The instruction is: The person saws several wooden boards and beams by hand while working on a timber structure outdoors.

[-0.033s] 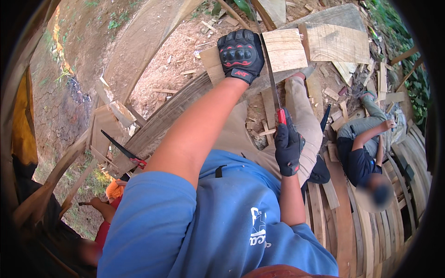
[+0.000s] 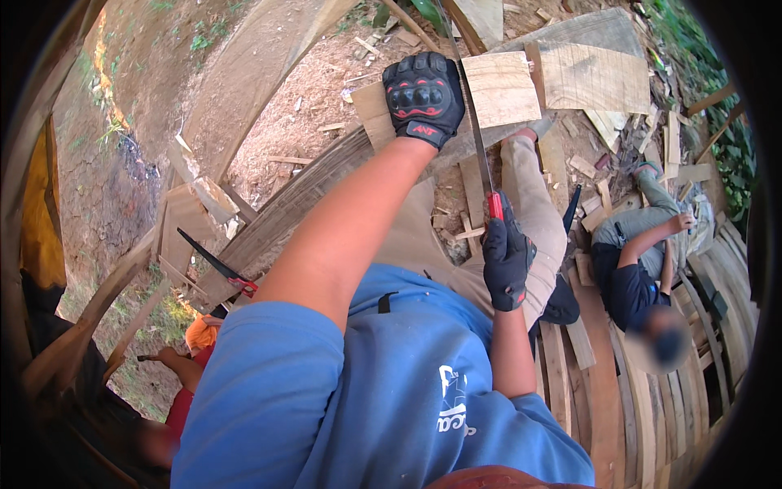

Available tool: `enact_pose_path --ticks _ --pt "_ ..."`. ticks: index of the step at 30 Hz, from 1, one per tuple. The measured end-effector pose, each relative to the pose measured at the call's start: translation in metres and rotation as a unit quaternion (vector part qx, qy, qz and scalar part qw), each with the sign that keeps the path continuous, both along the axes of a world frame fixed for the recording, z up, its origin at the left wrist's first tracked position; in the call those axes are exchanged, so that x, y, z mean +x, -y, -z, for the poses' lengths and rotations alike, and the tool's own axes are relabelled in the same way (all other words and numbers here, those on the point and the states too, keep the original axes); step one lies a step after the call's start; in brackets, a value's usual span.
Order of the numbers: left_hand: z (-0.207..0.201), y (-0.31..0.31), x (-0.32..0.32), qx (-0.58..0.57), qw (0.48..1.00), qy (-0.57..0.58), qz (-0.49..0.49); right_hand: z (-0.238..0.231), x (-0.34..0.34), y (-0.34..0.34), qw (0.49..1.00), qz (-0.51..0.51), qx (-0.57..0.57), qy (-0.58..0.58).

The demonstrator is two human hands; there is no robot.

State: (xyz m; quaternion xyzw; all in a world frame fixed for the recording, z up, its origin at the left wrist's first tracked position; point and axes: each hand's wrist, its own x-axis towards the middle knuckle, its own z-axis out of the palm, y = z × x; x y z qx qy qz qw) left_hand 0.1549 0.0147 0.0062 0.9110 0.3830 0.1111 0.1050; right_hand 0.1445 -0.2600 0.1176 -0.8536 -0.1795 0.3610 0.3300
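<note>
Your right hand (image 2: 508, 254) grasps red-handled saw (image 2: 475, 122), fingers wrapped round it. Saw lies across pale board (image 2: 503, 90), just beside your left hand (image 2: 423, 98); left fingers' grip, cannot tell.

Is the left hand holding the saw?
No, the gloved right hand grips the saw by its red handle, while the left hand rests on the pale board.

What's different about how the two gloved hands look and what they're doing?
The left hand rests on a board; the right hand grips a saw's red handle. The left hand reaches farther out, while the right hand is nearer the body. The left hand shows its back; the right hand shows mostly its thumb side. Both wear black gloves with red details.
</note>
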Motion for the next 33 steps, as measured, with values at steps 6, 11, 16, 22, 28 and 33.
enact_pose_path --ticks 6,11,16,22,28,33 --pt "-0.002 0.003 -0.002 0.001 1.0 -0.014 -0.007 0.0 0.019 -0.025 0.999 0.027 -0.011 -0.022" --pt "-0.002 0.001 -0.002 -0.004 1.0 -0.004 -0.004 0.003 0.015 -0.031 0.999 0.035 -0.008 -0.021" --pt "-0.004 0.003 0.003 -0.01 1.0 -0.006 -0.012 -0.004 0.02 -0.025 0.998 0.015 -0.056 -0.04" --pt "-0.006 0.001 0.003 -0.015 0.999 -0.032 -0.02 -0.007 0.008 0.021 0.999 0.022 -0.026 -0.037" --pt "-0.007 0.003 0.002 -0.022 0.999 -0.032 -0.014 -0.008 -0.002 0.017 0.999 0.015 -0.037 -0.029" --pt "-0.003 0.002 0.002 -0.023 0.999 -0.024 -0.022 -0.005 -0.012 0.015 0.999 -0.016 0.006 0.028"
